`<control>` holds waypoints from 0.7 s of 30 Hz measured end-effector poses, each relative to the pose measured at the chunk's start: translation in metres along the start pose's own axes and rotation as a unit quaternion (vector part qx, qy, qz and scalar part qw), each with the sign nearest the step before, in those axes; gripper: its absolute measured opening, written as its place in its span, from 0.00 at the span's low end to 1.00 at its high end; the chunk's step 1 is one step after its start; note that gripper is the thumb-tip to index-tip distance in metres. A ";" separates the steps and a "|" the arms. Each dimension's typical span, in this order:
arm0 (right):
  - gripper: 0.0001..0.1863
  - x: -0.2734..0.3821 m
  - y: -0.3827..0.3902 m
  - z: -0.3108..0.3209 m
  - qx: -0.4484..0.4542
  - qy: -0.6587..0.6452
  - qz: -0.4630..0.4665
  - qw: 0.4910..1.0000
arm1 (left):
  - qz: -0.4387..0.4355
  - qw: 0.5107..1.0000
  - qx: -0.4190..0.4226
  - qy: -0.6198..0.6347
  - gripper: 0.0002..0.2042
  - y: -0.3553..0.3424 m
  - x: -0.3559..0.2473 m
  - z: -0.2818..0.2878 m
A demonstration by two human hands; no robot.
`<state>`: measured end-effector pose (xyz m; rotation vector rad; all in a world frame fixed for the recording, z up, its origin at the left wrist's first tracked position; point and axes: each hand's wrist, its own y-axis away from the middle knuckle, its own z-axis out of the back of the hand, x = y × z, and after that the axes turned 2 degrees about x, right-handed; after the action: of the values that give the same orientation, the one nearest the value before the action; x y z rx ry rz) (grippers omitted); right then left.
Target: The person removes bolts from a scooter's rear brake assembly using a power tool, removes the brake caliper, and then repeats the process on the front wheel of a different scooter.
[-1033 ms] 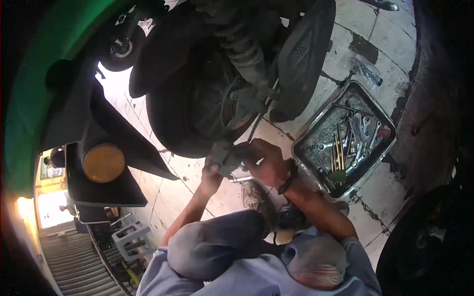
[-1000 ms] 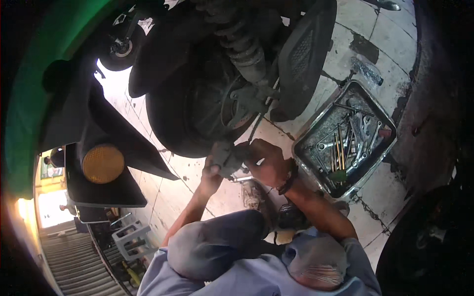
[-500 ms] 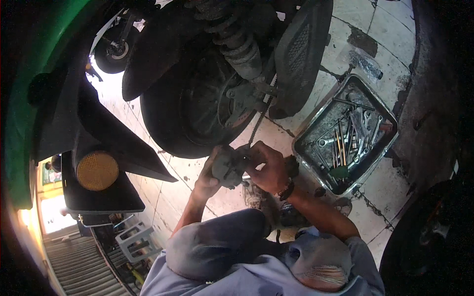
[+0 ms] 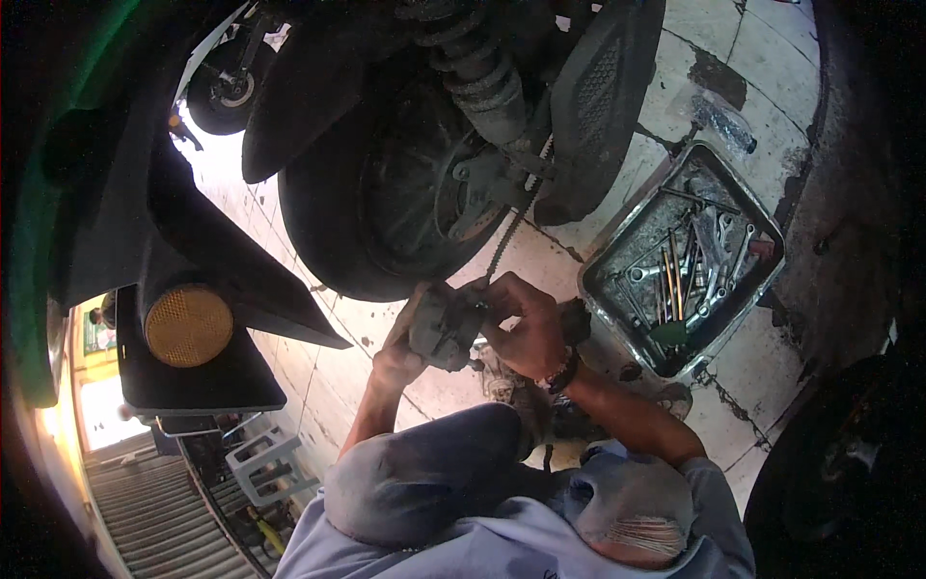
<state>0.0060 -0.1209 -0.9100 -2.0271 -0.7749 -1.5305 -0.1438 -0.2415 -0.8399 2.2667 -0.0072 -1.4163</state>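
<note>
A grey, dirty brake caliper [image 4: 442,328] is held in front of my knees, below the motorbike's wheel [image 4: 323,227]. My left hand [image 4: 395,355] is wrapped round its left side. The fingers of my right hand [image 4: 529,328] pinch at its right end, where a dark ribbed hose [image 4: 503,243] runs up toward the shock absorber [image 4: 487,101]. What lies between the right fingertips is partly hidden; they touch the caliper's edge by the hose end.
A metal tray [image 4: 590,280] of wrenches and other tools stands on the tiled floor to the right. Behind it lies a clear plastic packet [image 4: 723,124]. Dark parts [image 4: 575,323] sit beyond my right wrist. A tail piece with a round amber reflector [image 4: 188,326] juts in at left.
The caliper has tilted slightly in my hands. Both hands keep their grip in about the same place. The whole view has shifted a little, moving the tray rightward in the picture.
</note>
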 end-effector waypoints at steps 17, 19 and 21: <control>0.08 0.015 -0.002 0.000 -0.001 -0.015 0.004 1.000 | -0.017 0.997 -0.008 0.075 0.47 0.000 0.008 0.030; 0.08 0.013 -0.004 0.000 -0.005 -0.008 -0.002 1.000 | -0.027 0.996 -0.025 0.076 0.45 -0.004 0.006 0.025; 0.09 0.008 -0.010 -0.004 -0.017 -0.011 -0.019 1.000 | -0.038 0.996 -0.040 0.076 0.42 -0.012 0.005 0.018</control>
<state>-0.0017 -0.1152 -0.9015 -2.0676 -0.8052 -1.5541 -0.1597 -0.2388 -0.8550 2.3234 0.1831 -1.2537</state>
